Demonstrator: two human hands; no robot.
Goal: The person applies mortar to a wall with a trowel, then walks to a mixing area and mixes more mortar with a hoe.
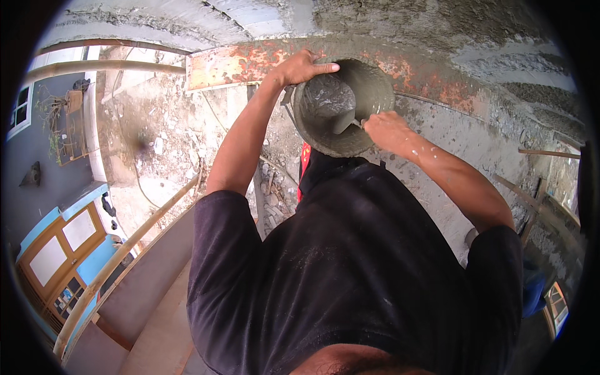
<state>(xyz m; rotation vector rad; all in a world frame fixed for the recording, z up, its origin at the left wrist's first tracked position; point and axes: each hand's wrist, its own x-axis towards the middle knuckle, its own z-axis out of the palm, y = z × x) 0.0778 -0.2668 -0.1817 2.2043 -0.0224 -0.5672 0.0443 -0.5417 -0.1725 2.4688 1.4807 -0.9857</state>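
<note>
A grey, cement-coated bucket (379, 94) is tilted toward me, its round mouth facing up. My left hand (301, 67) grips its upper left rim, thumb laid over the edge and the other fingers mostly hidden behind. Inside, wet grey mortar (326, 94) lies toward the left side. My right hand (387, 131) is closed round the handle of a small trowel at the bucket's right rim. The trowel's blade (344, 122) sits inside the bucket, next to the mortar.
Beyond the bucket runs a board (231, 65) with worn orange paint and cement stains, along a rough plastered wall (431, 25). Bamboo poles (125, 259) cross at the left. Rubble-strewn ground (156, 137) shows far below, and a wooden double door (62, 244) stands at the lower left.
</note>
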